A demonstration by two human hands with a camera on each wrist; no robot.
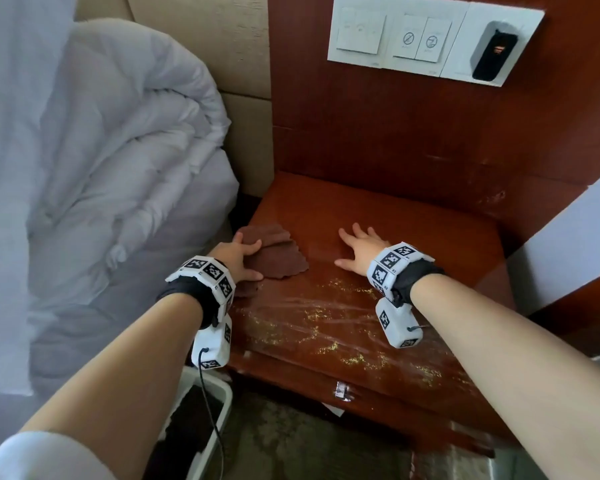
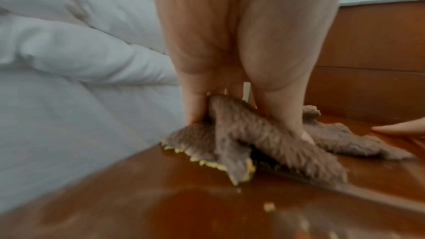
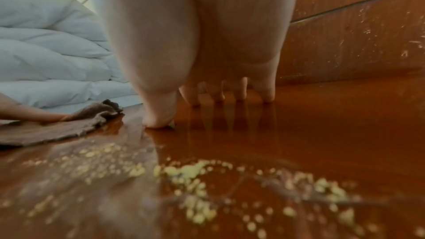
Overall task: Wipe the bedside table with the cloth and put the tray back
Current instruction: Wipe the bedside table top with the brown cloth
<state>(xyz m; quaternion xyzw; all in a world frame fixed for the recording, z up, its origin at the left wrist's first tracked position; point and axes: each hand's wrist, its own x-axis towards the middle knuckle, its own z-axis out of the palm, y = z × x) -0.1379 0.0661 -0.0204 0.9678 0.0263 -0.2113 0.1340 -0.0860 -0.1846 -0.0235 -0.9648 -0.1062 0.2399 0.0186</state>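
Observation:
A brown fleecy cloth (image 1: 278,258) lies on the left side of the red-brown bedside table (image 1: 378,209). My left hand (image 1: 245,258) grips it at the table's left edge. In the left wrist view a fold of the cloth (image 2: 276,134) bunches up between thumb and fingers of the left hand (image 2: 249,126). My right hand (image 1: 357,249) lies flat on the bare tabletop to the right of the cloth, fingers spread and holding nothing. Its fingertips (image 3: 239,95) press the wood. A white tray (image 1: 207,410) with dark contents sits low beside the table, under my left forearm.
Yellow crumbs (image 1: 343,327) and wipe streaks cover the front half of the tabletop, seen close in the right wrist view as crumbs (image 3: 188,172). A white duvet (image 1: 118,168) is piled on the bed to the left. Wood panelling with a switch plate (image 1: 430,39) stands behind.

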